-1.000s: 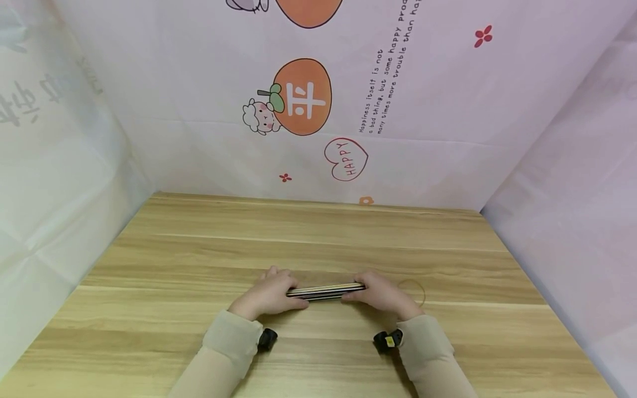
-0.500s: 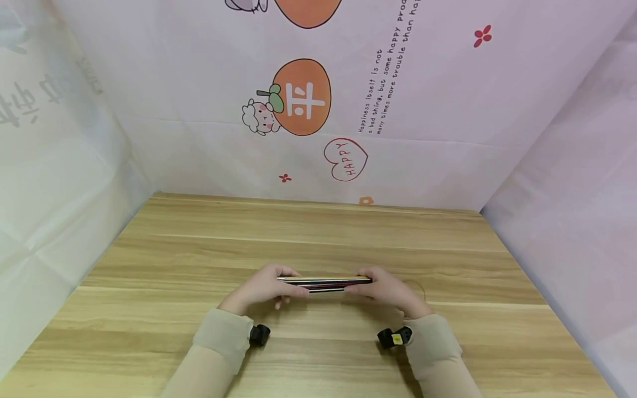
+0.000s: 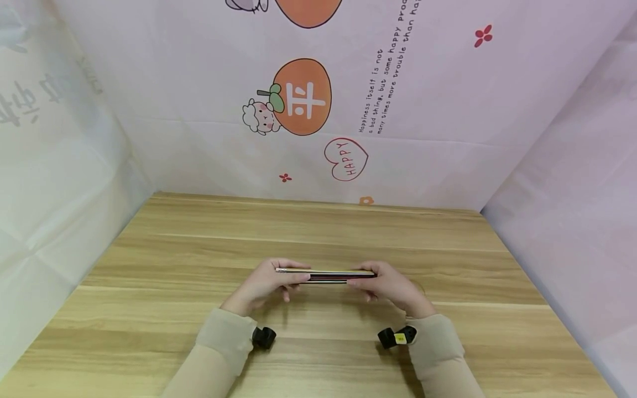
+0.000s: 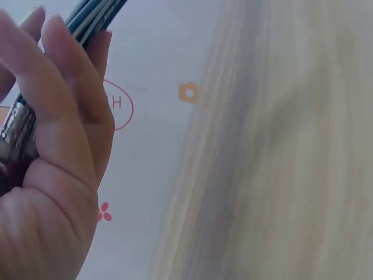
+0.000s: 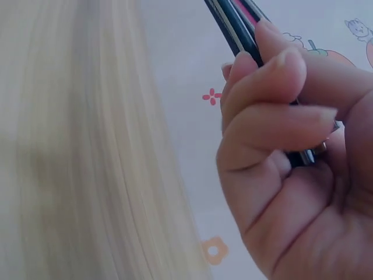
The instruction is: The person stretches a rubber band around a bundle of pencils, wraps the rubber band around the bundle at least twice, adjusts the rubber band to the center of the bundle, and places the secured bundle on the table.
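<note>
A bundle of several pencils [image 3: 330, 273] lies crosswise between both hands, raised over the table. My left hand [image 3: 269, 281] grips its left end, thumb on the near side and fingers behind and below. In the left wrist view, silver ferrules show beside the palm and dark pencil shafts [image 4: 96, 22] stick out past the fingertips. My right hand [image 3: 394, 286] holds the other end, its fingers curled round the dark pencils [image 5: 233, 29] in the right wrist view. Part of a thin rubber band [image 3: 421, 288] shows on the table beyond the right wrist; the rest is hidden.
The wood-grain table [image 3: 318, 235] runs back to a white printed cloth [image 3: 423, 171]. More pale cloth hangs along the left and right sides. A small black camera [image 3: 264, 337] sits at the left cuff and another black camera [image 3: 393, 337] at the right cuff.
Both hands have lifted the pencils up off the table and slightly away from the body. The hands have moved a little farther apart, and the right wrist now covers most of the rubber band.
</note>
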Demonstrator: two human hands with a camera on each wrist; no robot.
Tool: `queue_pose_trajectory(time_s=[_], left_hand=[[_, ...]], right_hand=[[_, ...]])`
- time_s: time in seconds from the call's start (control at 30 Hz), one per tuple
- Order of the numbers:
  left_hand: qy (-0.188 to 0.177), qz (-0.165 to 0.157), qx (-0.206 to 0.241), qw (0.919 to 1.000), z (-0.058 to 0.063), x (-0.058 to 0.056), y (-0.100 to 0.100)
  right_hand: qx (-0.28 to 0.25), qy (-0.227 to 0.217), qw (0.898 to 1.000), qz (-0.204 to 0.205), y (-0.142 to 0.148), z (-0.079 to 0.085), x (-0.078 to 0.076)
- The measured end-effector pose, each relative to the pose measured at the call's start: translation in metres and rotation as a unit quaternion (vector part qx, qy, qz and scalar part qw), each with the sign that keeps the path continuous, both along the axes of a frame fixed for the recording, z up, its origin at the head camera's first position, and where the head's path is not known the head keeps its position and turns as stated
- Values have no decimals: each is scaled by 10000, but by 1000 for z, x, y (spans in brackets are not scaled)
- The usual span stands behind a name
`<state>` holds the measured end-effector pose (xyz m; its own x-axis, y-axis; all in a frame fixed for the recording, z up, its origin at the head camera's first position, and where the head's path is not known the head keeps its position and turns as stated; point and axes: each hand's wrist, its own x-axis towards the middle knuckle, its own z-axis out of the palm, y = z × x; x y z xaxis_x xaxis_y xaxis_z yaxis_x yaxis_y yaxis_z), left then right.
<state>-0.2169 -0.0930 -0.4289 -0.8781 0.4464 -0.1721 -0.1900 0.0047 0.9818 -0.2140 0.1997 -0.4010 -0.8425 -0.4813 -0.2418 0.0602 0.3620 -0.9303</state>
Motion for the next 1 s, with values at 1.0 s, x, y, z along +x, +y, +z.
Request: queue_pose_trajectory(time_s=[1.0], left_hand=[[-203,592,616,9961,6,2,9]], right_hand=[[-960,-187,9947,-325,10,4,-1]])
